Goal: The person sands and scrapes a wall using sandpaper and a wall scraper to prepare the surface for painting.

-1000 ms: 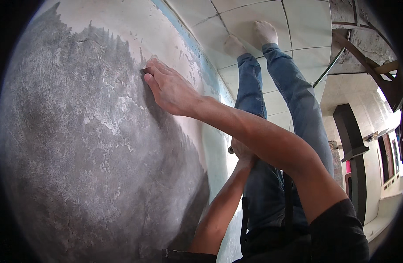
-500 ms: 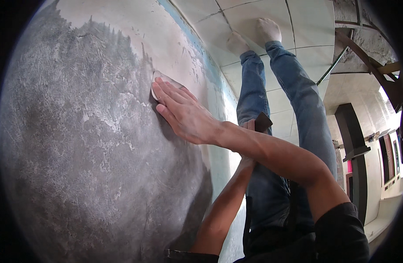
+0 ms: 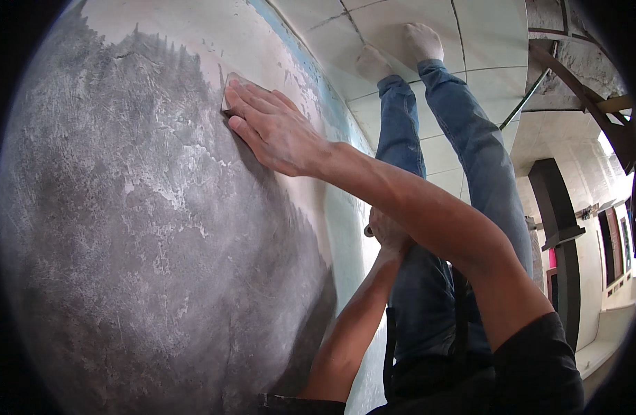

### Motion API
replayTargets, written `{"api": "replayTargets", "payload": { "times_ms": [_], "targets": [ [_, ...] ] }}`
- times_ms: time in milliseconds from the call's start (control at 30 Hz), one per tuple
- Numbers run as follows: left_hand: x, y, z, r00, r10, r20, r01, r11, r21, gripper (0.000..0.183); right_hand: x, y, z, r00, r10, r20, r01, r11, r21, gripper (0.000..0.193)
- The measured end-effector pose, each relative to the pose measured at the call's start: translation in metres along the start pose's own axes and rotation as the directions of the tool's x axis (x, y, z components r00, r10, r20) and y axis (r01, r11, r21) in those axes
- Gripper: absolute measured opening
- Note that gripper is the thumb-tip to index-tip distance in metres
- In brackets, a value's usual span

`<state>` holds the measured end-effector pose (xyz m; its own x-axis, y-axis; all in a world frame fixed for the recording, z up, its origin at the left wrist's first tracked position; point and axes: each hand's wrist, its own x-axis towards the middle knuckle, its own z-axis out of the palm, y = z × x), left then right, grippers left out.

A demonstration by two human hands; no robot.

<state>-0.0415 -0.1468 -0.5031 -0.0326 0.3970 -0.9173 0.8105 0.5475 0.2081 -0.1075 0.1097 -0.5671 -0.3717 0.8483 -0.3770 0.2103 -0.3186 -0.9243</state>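
Observation:
My right hand (image 3: 276,128) lies with its fingers closed together over a thin flat scraper plate (image 3: 230,81), pressing it to the wall. Only the plate's edge and corner show past my fingertips. It sits at the border between dark grey plaster (image 3: 145,242) and bare pale wall (image 3: 193,17). Lower down, my left hand (image 3: 389,230) is closed by my knee, half hidden behind my right forearm. A small round end of a putty knife (image 3: 368,231) pokes out at its left side; the blade is hidden.
Pale floor tiles (image 3: 387,28) meet the wall along a blue painted strip (image 3: 345,111). My legs in jeans (image 3: 463,117) stretch along the wall base. Rightward stand a dark post (image 3: 556,207) and a brown slanted beam (image 3: 563,76).
My right hand has slid up and left along the wall with the plate. My left hand has turned, so the putty knife's dark blade has gone from sight and its round end shows.

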Motion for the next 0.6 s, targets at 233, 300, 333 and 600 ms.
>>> {"api": "replayTargets", "payload": {
  "times_ms": [233, 300, 333, 600],
  "targets": [
    [0.013, -0.015, -0.027, 0.965, 0.262, -0.031, -0.258, 0.962, 0.083, 0.071, -0.033, -0.019, 0.001, 0.999, 0.025, 0.045, -0.024, 0.999, -0.029, 0.056],
    [0.010, 0.000, -0.022, 0.965, 0.235, -0.113, -0.226, 0.970, 0.088, 0.069, -0.009, -0.026, -0.013, 0.995, 0.084, 0.054, -0.084, 0.996, 0.005, 0.057],
    [0.010, 0.003, -0.021, 0.963, 0.217, -0.158, -0.204, 0.975, 0.094, 0.068, -0.004, -0.031, -0.013, 0.992, 0.090, 0.086, -0.097, 0.992, 0.083, 0.058],
    [0.000, -0.007, 0.015, 0.990, -0.029, -0.139, 0.026, 0.999, -0.022, 0.042, -0.003, -0.059, -0.021, 0.966, 0.221, 0.135, -0.249, 0.935, 0.253, 0.047]
  ]
}}
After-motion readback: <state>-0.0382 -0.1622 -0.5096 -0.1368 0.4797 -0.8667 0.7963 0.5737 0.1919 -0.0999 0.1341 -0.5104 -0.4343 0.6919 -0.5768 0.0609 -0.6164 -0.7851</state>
